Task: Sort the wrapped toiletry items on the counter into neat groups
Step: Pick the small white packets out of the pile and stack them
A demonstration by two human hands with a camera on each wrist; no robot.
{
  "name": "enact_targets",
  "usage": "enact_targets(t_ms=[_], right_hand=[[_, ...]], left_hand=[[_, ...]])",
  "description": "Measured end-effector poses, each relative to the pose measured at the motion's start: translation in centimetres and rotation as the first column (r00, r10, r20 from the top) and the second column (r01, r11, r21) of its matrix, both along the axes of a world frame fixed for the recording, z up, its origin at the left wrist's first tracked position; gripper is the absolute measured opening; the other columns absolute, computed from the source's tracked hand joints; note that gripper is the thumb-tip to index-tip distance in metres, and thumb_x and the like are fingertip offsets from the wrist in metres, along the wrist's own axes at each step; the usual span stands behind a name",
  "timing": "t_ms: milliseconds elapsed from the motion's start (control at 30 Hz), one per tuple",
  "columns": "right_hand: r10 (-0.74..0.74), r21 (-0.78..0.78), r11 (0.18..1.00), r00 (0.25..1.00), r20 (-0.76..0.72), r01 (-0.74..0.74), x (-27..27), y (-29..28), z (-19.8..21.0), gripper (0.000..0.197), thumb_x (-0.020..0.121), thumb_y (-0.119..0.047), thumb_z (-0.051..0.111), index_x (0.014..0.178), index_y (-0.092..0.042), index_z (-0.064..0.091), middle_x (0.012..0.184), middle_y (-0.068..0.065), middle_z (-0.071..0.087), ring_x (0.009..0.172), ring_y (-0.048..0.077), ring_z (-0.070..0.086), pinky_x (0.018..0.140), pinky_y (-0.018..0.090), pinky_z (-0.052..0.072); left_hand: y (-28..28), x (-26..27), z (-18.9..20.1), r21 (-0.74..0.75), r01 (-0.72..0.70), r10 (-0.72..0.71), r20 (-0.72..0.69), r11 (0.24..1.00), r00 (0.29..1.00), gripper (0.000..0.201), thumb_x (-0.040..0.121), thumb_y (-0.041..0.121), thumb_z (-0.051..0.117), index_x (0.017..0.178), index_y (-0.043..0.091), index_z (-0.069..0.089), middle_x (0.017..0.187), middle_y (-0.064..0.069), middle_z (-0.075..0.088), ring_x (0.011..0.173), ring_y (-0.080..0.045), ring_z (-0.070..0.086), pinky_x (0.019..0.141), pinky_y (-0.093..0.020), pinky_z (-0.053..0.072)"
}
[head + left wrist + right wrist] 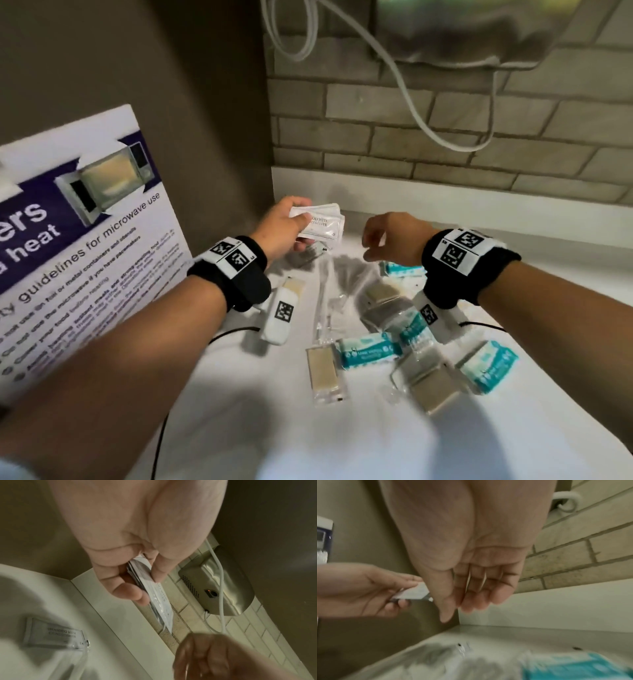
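My left hand [281, 224] pinches a small stack of flat white shampoo sachets [320, 222], thumb on one face and fingers [126, 588] curled under the other, held up above the back left corner of the white counter [531, 281]. My right hand [390, 236] hangs just beside it, fingers [481, 588] loosely bent and released, holding nothing.

I judge the step to be gathering the sachets into one pile. To do it well I should square the edges in my left pinch, collect the remaining sachet with my right hand, then lay the stack flat in a spot apart from the other kinds. The slick film could fan out if my pinch loosens.

The head view alone shows the rest of the sorting: teal-and-white wrapped packets [366, 353], beige soap bars in clear wrap [322, 373] and a long clear-wrapped item [323, 301], all mixed together near the front.

The left wrist view shows what the head view mostly hides: one more white sachet printed "shampoo with conditioner" [56, 635] lying on the counter below my hand, and the held stack edge-on, several layers thick. The right wrist view confirms my right palm is bare.
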State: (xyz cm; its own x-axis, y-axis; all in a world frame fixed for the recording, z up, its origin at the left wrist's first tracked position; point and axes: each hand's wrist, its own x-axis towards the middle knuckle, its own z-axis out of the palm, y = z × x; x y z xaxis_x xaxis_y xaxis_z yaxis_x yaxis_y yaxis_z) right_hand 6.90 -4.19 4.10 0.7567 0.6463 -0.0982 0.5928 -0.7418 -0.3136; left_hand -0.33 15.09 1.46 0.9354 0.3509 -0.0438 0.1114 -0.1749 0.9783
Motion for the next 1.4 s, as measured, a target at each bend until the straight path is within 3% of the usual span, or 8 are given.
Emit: enact_targets(t_ms=[200,633,767,900,1067,1167,1300,1400], right_hand=[[0.143,-0.454,0.866,0.974,-0.173,-0.208,-1.2,-1.7,-4.8,0.037,0.083,-0.026,0.069,0.12,-0.02,0.064,0.124,-0.001,0.063,0.117,0.02,0.057,0.096,0.028,0.045],[0.323,-0.471,0.801,0.93,-0.178,-0.368,-1.6,0.8,-6.1,0.064,0.077,-0.017,0.068,0.134,-0.035,0.045,0.123,0.002,0.044,0.112,0.028,0.052,0.092,0.041,0.05],[0.319,-0.457,0.805,0.926,-0.202,-0.378,-1.7,0.7,-5.5,0.042,0.085,-0.013,0.056,0.124,-0.025,0.05,0.11,0.003,0.04,0.098,0.026,0.048,0.068,0.029,0.041],[0.331,-0.427,0.817,0.922,-0.202,-0.387,-1.9,0.9,-5.1,0.024,0.092,-0.01,0.044,0.108,-0.022,0.057,0.109,0.005,0.042,0.091,0.025,0.048,0.067,0.029,0.038],[0.322,-0.358,0.849,0.918,-0.232,-0.389,-1.7,1.3,-6.6,0.05,0.087,-0.007,0.062,0.12,-0.044,0.058,0.139,-0.002,0.031,0.118,0.027,0.045,0.1,0.041,0.042],[0.342,-0.379,0.84,0.921,-0.185,-0.388,-1.7,1.0,-6.7,0.06,0.081,-0.008,0.066,0.118,-0.052,0.053,0.135,-0.006,0.029,0.117,0.022,0.041,0.101,0.042,0.042],[0.319,-0.398,0.87,0.948,0.001,-0.292,-1.8,0.8,-6.6,0.047,0.082,-0.014,0.066,0.123,-0.029,0.048,0.121,0.001,0.044,0.107,0.023,0.051,0.077,0.034,0.047],[0.227,-0.384,0.89,0.969,-0.094,-0.246,-1.7,0.4,-6.6,0.013,0.087,-0.015,0.057,0.101,-0.015,0.059,0.109,0.006,0.063,0.098,0.025,0.06,0.077,0.03,0.044]], left_hand=[[0.5,1.0,-0.7,0.008,-0.014,0.014,0.004,1.0,1.0,0.027,0.1,0.009,0.045,0.126,0.012,0.05,0.111,-0.016,0.06,0.052,-0.008,0.064,0.044,-0.018,0.046],[2.4,0.3,-0.7,0.076,-0.034,0.036,-0.025,0.997,0.999,0.029,0.101,0.009,0.043,0.129,0.01,0.048,0.112,-0.015,0.06,0.064,-0.016,0.061,0.046,-0.015,0.048],[2.6,0.3,-1.0,0.072,-0.043,0.045,-0.027,0.997,0.999,0.028,0.101,0.009,0.043,0.128,0.011,0.049,0.111,-0.016,0.06,0.067,-0.019,0.06,0.046,-0.015,0.05],[2.6,0.3,-1.1,0.065,-0.047,0.049,-0.024,0.997,0.999,0.027,0.101,0.009,0.043,0.128,0.011,0.049,0.111,-0.016,0.059,0.067,-0.019,0.06,0.046,-0.015,0.05],[2.9,0.2,-0.7,0.087,-0.049,0.05,-0.011,0.995,0.999,0.027,0.101,0.011,0.043,0.127,0.012,0.049,0.111,-0.013,0.06,0.068,-0.017,0.061,0.05,-0.017,0.051],[3.1,0.1,-0.6,0.088,-0.053,0.054,-0.004,0.995,0.999,0.027,0.101,0.011,0.044,0.127,0.013,0.049,0.112,-0.013,0.061,0.068,-0.017,0.061,0.051,-0.017,0.052],[3.1,0.0,-0.5,0.092,-0.046,0.046,-0.006,0.995,0.999,0.027,0.1,0.012,0.044,0.126,0.014,0.05,0.114,-0.013,0.062,0.07,-0.017,0.062,0.053,-0.018,0.052],[2.9,-0.2,-0.4,0.095,-0.032,0.033,-0.01,0.995,0.999,0.027,0.1,0.011,0.044,0.126,0.015,0.05,0.113,-0.012,0.062,0.07,-0.017,0.062,0.052,-0.017,0.052]])
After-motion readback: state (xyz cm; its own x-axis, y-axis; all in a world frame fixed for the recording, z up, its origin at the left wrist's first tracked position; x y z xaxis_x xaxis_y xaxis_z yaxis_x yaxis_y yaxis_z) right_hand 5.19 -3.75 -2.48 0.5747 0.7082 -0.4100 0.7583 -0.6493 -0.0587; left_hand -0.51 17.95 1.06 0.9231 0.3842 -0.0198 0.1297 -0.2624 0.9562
